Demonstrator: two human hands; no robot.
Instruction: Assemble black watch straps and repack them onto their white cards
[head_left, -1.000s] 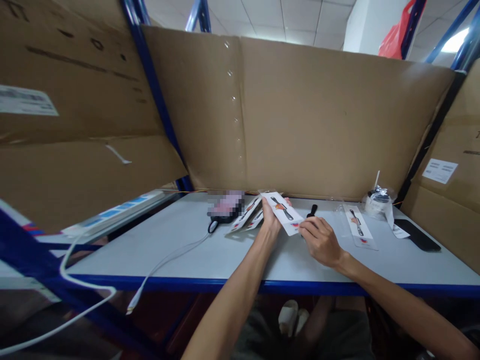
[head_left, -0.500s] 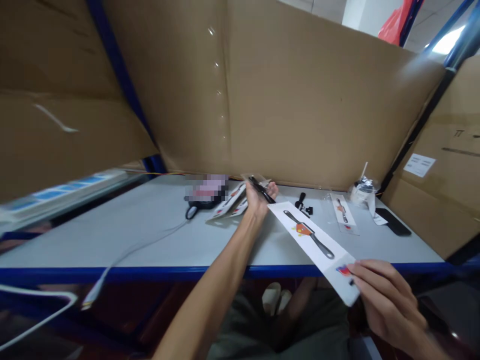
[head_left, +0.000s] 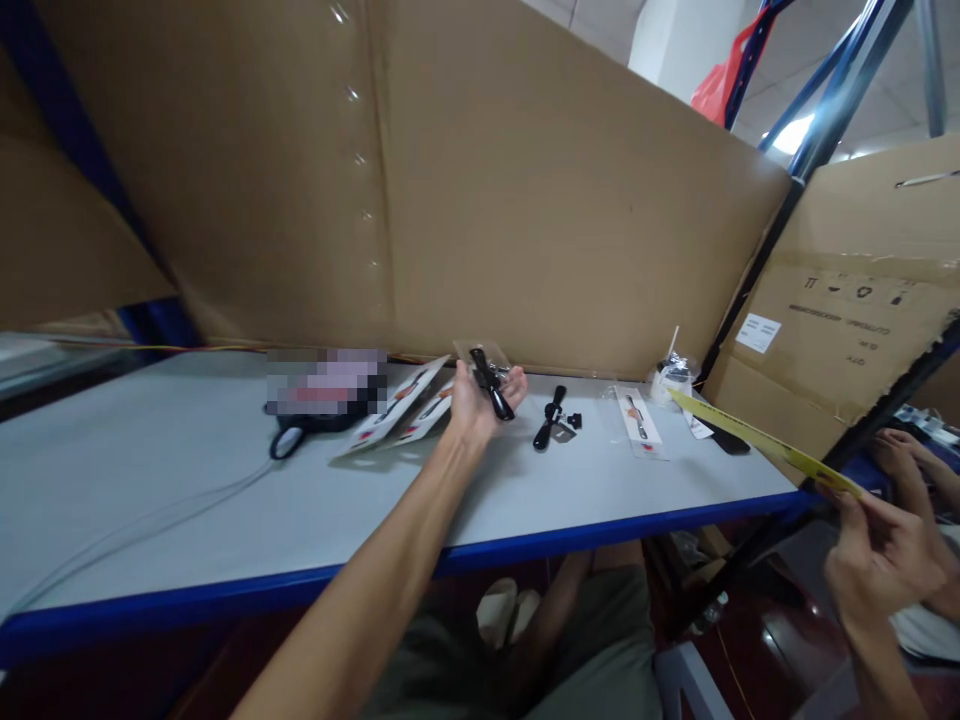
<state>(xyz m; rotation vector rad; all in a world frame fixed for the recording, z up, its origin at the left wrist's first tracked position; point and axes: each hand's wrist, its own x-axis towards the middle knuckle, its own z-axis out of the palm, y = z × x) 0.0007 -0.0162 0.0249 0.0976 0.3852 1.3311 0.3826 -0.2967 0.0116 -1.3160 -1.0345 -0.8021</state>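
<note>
My left hand [head_left: 477,404] is stretched over the grey table [head_left: 187,500], closed on a black strap in a clear sleeve [head_left: 489,380]. Off the table's right end, my right hand [head_left: 874,545] pinches one end of a long printed card [head_left: 757,440], seen edge-on and pointing up-left. A loose black strap [head_left: 549,420] lies on the table just right of my left hand. Two printed cards [head_left: 405,412] lie fanned to its left.
A bagged card [head_left: 637,420], a small bagged part [head_left: 673,378] and a dark flat object [head_left: 726,438] lie at the right end. A black item [head_left: 300,432] with a cable sits left. Cardboard sheets [head_left: 525,200] wall the back; another person's hands [head_left: 911,460] show far right.
My right hand has carried the printed card away from the table, rightward and down past its end. The view has swung right. My left hand stays over the table with the strap.
</note>
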